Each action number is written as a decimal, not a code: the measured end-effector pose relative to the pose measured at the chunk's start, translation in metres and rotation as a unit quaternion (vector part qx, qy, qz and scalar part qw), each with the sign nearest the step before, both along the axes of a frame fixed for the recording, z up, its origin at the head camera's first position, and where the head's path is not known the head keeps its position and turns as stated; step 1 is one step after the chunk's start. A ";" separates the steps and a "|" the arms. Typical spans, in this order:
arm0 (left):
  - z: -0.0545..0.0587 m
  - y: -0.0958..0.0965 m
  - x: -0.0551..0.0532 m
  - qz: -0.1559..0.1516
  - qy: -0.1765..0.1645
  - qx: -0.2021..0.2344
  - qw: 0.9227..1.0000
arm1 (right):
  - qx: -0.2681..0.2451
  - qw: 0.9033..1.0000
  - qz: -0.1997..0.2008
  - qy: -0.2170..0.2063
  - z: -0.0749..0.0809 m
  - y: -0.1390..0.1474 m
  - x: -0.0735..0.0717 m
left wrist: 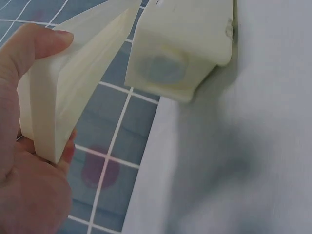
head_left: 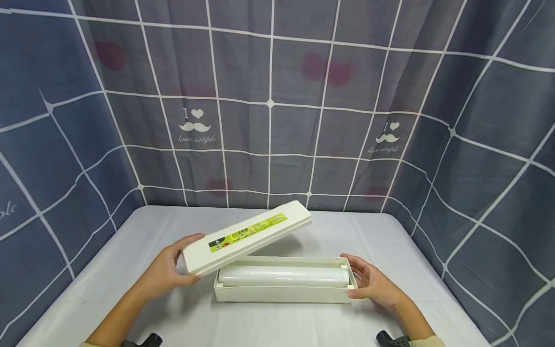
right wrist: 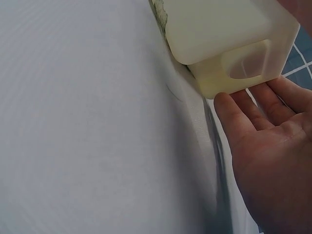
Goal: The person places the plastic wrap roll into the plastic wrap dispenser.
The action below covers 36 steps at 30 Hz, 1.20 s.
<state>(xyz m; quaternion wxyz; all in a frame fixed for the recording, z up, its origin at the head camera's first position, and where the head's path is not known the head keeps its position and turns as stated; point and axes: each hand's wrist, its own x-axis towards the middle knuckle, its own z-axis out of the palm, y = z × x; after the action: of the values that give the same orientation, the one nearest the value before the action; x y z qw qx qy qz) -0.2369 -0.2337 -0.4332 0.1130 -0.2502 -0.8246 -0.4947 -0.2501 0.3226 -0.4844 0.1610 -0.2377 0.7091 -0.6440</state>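
Observation:
My left hand [head_left: 166, 270] grips the left end of a white box lid [head_left: 260, 243] with a green-yellow label. The lid tilts, its right end raised, above the left part of a long white cling film box [head_left: 282, 295]. Inside the box lies a wrapped cling film roll [head_left: 284, 276]. At the box's right end, my right hand [head_left: 375, 284] holds the corners between thumb and fingers. The left wrist view has the lid [left wrist: 87, 78] between thumb and fingers, apart from the box end [left wrist: 180, 44]. An oval opening marks the box end [right wrist: 243, 63] in the right wrist view.
A white cloth covers the table [head_left: 329, 323] under the box. Dark blue-grey checked curtains [head_left: 243, 125] with white lines hang behind it and on both sides. Black wrist devices [head_left: 390, 339] show at the bottom edge.

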 end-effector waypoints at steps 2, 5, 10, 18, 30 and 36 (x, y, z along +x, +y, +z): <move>-0.001 0.003 -0.001 -0.010 0.000 0.007 1.000 | 0.000 1.000 -0.001 0.000 0.000 0.000 0.000; -0.002 0.006 -0.002 -0.020 -0.002 0.013 1.000 | 0.001 1.000 -0.005 -0.001 0.001 0.001 0.000; -0.001 0.013 -0.002 -0.031 -0.008 0.021 0.999 | 0.000 1.000 0.000 0.007 0.000 0.002 -0.001; 0.001 0.019 -0.003 -0.054 -0.032 0.036 0.997 | 0.007 0.997 -0.011 0.076 0.008 -0.003 -0.009; 0.002 0.025 -0.003 -0.098 -0.032 0.057 0.993 | 0.074 0.982 -0.084 0.154 0.048 -0.022 -0.026; 0.003 0.029 0.000 -0.113 -0.040 0.060 0.991 | 0.086 0.979 -0.090 0.164 0.060 -0.029 -0.035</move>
<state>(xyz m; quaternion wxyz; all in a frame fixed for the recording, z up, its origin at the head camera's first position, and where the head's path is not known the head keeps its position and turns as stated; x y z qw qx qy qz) -0.2369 -0.2045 -0.4301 0.0379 -0.3145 -0.7636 -0.5626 -0.2848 0.2941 -0.4247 0.0042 -0.2607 0.7968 -0.5452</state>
